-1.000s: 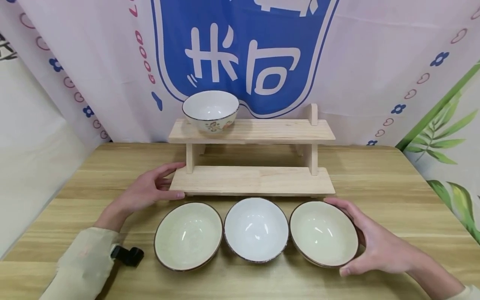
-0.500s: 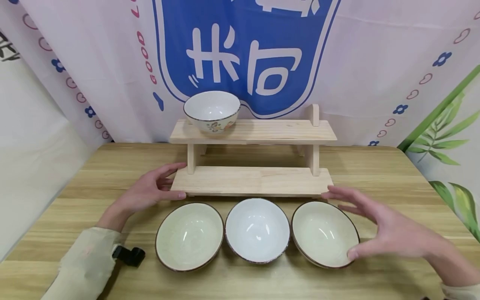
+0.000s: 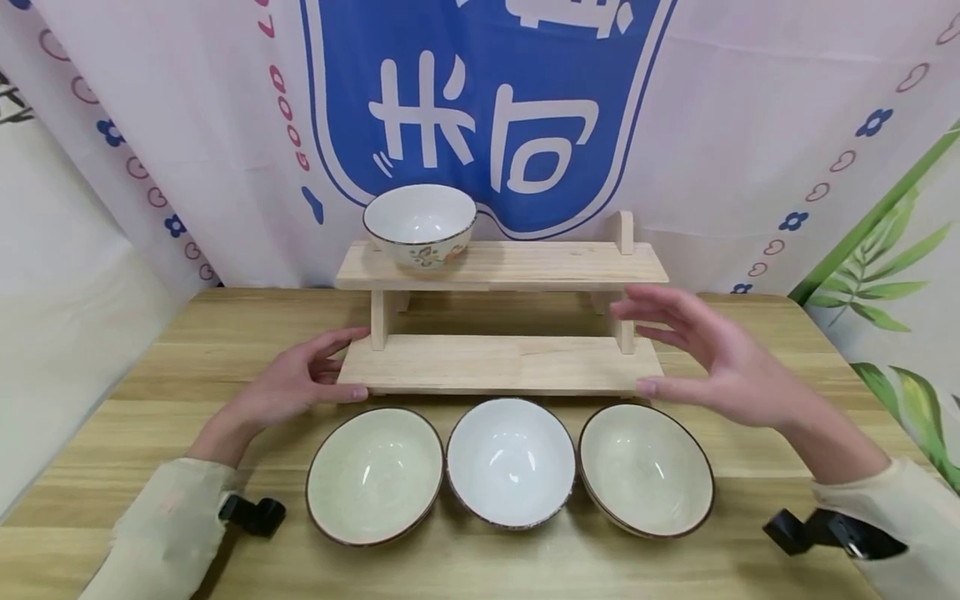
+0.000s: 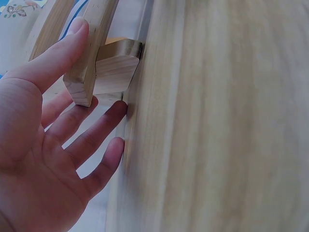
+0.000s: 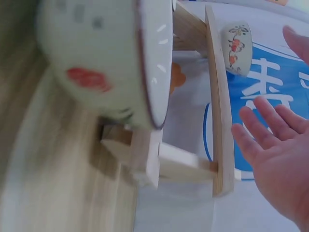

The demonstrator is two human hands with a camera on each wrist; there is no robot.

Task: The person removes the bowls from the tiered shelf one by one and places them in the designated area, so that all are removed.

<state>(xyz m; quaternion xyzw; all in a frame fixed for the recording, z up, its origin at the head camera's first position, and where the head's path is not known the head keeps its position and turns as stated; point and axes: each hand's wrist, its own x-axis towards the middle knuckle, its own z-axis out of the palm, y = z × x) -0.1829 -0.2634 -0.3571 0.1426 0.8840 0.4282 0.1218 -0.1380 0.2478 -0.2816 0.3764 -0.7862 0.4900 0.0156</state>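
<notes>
My left hand (image 3: 300,379) grips the left end of a two-tier wooden shelf (image 3: 502,364). In the left wrist view its thumb (image 4: 53,60) lies along the board, the fingers curving round the end. Over the shelf's right end, my right hand (image 3: 712,358) hovers with spread fingers, holding nothing. Just below it stands a cream bowl (image 3: 645,467) with a brown rim. The right wrist view shows a red flower on a bowl's outside (image 5: 91,77), beside the open palm.
Left of that cream bowl stand a white bowl (image 3: 512,462) and another cream bowl (image 3: 375,475), in a row before the shelf. A flower-patterned bowl (image 3: 420,223) sits on the upper tier's left. A printed curtain (image 3: 720,125) hangs behind the wooden table (image 3: 187,350).
My right hand has let go of the right cream bowl and moved up and away toward the shelf's right end. The left hand and all the bowls stay in place.
</notes>
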